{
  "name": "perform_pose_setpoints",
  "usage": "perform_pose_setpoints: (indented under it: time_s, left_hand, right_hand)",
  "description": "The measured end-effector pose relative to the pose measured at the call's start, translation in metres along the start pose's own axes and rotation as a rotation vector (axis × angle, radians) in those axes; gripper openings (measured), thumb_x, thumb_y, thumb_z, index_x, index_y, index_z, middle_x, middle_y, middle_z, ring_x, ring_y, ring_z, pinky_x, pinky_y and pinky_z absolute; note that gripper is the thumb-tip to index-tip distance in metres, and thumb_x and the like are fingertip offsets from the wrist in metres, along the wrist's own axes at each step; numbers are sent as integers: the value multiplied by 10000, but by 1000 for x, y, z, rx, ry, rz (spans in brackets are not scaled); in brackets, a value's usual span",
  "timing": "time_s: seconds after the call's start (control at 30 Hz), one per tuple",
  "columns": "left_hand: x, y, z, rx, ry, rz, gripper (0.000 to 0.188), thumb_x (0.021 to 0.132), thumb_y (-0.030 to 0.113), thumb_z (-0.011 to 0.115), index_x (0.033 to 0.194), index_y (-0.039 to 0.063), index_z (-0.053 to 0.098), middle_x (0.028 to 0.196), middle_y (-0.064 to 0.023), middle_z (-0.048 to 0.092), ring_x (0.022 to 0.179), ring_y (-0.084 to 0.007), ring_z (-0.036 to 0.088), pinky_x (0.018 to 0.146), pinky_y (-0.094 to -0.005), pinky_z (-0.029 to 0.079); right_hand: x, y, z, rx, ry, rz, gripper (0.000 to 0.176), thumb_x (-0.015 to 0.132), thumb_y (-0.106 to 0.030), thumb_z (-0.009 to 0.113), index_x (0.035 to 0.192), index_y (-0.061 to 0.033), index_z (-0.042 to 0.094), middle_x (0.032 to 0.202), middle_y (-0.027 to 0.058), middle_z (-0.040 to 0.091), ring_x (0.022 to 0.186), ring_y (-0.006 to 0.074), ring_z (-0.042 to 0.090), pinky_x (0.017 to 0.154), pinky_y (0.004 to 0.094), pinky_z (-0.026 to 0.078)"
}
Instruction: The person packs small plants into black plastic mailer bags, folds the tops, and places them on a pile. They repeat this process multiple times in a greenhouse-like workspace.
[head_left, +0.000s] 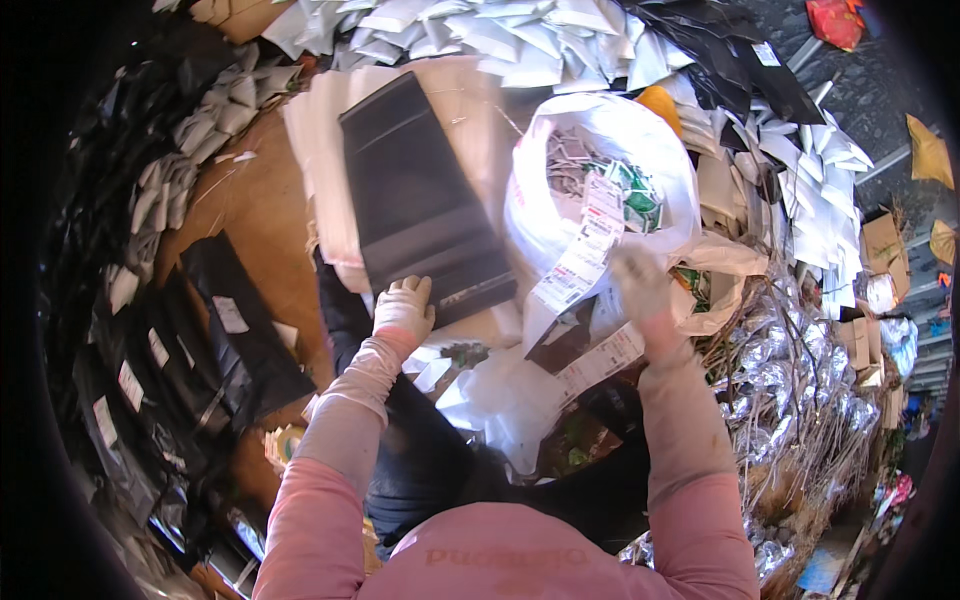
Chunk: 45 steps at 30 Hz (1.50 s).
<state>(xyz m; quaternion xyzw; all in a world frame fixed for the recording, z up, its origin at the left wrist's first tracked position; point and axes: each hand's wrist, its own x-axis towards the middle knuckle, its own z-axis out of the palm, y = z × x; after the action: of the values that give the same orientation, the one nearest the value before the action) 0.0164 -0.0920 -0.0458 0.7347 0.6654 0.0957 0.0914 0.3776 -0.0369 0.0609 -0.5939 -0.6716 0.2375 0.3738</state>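
Note:
My left hand (405, 306), in a pale glove, rests on the lower edge of a black flat package (427, 202). That package lies on a stack of pale cardboard or paper pieces (322, 165). My gloved right hand (641, 281) is blurred, beside a long strip of printed labels (574, 270); whether its fingers hold the strip cannot be told. The strip runs over the rim of a white sack (525, 195), which contains small packets and scraps. Another part of the label strip (600, 364) lies below my right hand, near crumpled translucent plastic (510, 405).
Labelled black packages (240, 337) lie at the left on brown flooring. White packets (517, 37) are heaped along the far side. Bare-stemmed plants with roots and silvery wrapping (795, 390) are piled at the right, near an open paper bag (724, 300). A tape roll (285, 444) sits by my left forearm.

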Motion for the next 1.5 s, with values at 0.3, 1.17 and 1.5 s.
perform_pose_setpoints:
  time_s: [0.3,1.17,1.5]
  left_hand:
    - [54,-2,46,320,-342,-108,378,895,161,590,1257,58,549,1220,-151,599,1091,-341,630,907,-427,540]
    - [67,-47,-5,248,62,-8,387,846,62,556,1214,162,619,1098,-116,591,1031,-318,619,838,-494,516]
    - [56,-86,-65,-262,191,-180,483,851,-61,484,1252,143,659,1240,-140,646,1092,-338,643,970,-363,499]
  right_hand:
    - [149,151,3,-639,-1,-82,339,876,-141,571,1202,-121,661,1174,201,672,1108,357,637,951,424,488]
    - [143,-33,23,283,-29,117,130,872,-103,624,961,-49,702,785,28,655,720,110,608,660,280,491]
    - [30,-26,197,88,-773,199,659,838,-132,686,1450,-34,461,1365,249,570,1245,349,579,1041,358,452]
